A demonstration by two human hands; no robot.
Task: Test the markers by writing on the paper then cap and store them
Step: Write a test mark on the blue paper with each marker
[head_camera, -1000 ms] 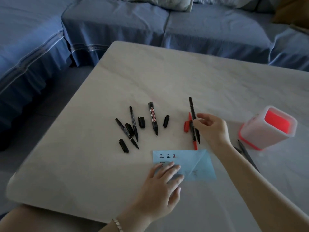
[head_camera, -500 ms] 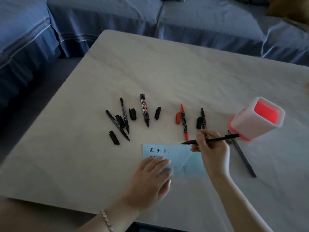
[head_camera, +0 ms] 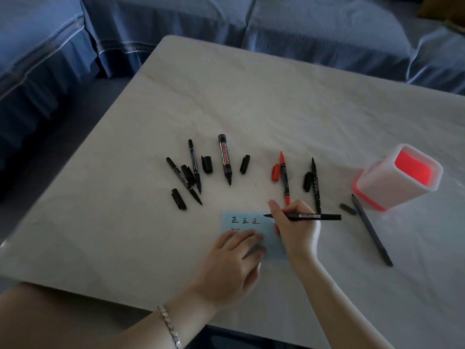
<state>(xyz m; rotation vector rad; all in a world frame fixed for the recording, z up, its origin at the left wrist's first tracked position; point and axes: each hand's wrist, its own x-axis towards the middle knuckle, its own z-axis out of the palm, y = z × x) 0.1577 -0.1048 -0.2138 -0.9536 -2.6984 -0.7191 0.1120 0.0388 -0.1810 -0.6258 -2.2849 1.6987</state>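
Nearest, the left hand (head_camera: pixel 234 260): fingers straight and flat, pressing down the near half of the blue paper (head_camera: pixel 227 224), which lies on the table (head_camera: pixel 251 96) with three written characters along its far edge. Just right of it, the right hand (head_camera: pixel 297 230): thumb and fingers pinched around a thin black marker (head_camera: pixel 314 216), uncapped. Its long axis runs almost level from right to left, and the tip points left at the paper's far right corner, just beside the third character; whether it touches cannot be told. The right hand is the one placed to write. Beyond, a red marker (head_camera: pixel 284 172), a whiteboard marker (head_camera: pixel 225 157) and loose black caps (head_camera: pixel 206 164). To the right, a pink holder (head_camera: pixel 400 177). Farthest, a blue sofa (head_camera: pixel 302 26).
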